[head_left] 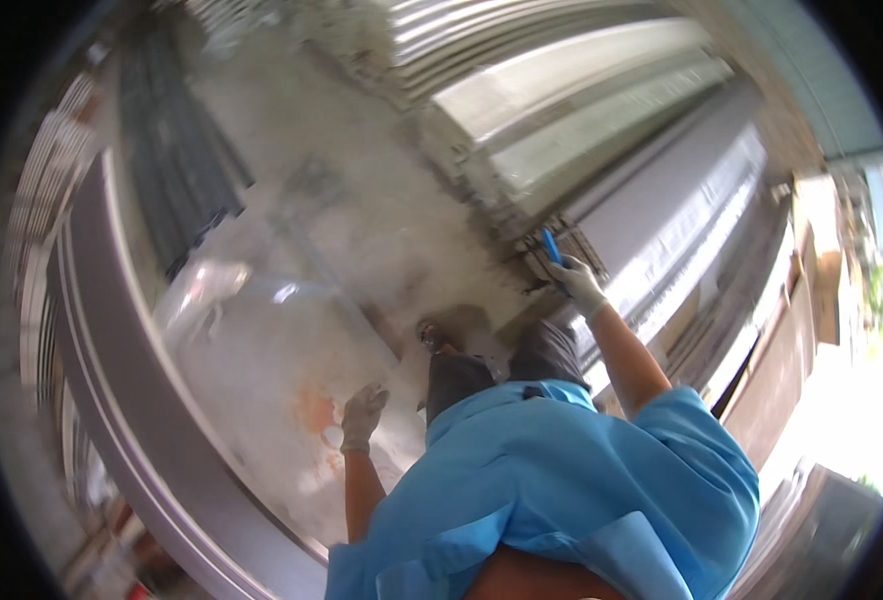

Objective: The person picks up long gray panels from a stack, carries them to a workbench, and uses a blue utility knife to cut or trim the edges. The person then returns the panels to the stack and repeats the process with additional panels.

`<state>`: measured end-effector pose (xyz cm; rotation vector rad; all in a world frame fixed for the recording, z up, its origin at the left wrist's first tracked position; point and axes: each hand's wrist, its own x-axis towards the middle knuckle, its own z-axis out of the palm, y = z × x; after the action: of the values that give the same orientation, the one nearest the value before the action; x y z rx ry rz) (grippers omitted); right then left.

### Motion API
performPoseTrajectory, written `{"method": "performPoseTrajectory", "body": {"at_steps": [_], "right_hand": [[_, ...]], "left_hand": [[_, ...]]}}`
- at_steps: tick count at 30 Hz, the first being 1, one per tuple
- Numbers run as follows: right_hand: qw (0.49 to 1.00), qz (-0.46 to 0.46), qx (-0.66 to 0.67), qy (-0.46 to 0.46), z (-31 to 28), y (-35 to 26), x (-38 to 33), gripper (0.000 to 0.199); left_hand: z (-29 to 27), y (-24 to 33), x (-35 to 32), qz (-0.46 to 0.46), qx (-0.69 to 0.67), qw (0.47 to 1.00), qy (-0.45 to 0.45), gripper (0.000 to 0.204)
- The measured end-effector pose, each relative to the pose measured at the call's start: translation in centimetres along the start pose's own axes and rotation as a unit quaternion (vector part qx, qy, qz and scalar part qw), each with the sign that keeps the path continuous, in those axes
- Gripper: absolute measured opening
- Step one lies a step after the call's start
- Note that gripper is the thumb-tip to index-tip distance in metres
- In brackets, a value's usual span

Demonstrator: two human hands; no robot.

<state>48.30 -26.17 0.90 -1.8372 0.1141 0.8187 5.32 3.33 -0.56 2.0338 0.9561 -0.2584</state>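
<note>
My right hand (579, 284), in a pale glove, is closed around a slim blue tool (551, 246). The tool's kind is too blurred to tell; it points up and away from me. Just beyond that hand are the end of a long grey panel stack (651, 190) and a small dark slotted block (583, 246). My left hand (364, 412), also gloved, hangs low over the floor with its fingers loosely curled. Nothing shows in it, and it touches nothing that I can see.
Long pale panels (561, 90) lie stacked ahead and to the right. A long grey profile (151, 400) runs along my left, with dark strips (176, 150) beyond it. Clear plastic wrap (201, 290) and an orange stain (316, 412) are on the concrete floor (351, 230).
</note>
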Motion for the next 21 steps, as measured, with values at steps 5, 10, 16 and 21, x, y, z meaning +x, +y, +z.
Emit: {"method": "performPoseTrajectory", "body": {"at_steps": [5, 10, 16, 21], "right_hand": [[0.994, 0.034, -0.032, 0.094, 0.1, 0.9, 3.5, 0.051], [0.966, 0.015, -0.203, 0.156, 2.3, -1.8, 9.6, 0.040], [0.940, -0.012, -0.302, 0.158, 5.9, -10.5, 23.2, 0.042], [0.901, 0.017, -0.406, 0.150, 9.7, -15.6, 39.2, 0.041]], "left_hand": [[-3.1, 1.8, 2.1, -0.063, -0.084, 0.994, -0.034, 0.045], [-4.4, 0.8, 2.8, -0.105, -0.025, 0.994, -0.015, 0.044], [-2.2, -1.9, 4.2, -0.097, -0.029, 0.994, 0.048, 0.045], [1.4, 3.1, 7.4, -0.309, -0.227, 0.922, 0.053, 0.049]]}}
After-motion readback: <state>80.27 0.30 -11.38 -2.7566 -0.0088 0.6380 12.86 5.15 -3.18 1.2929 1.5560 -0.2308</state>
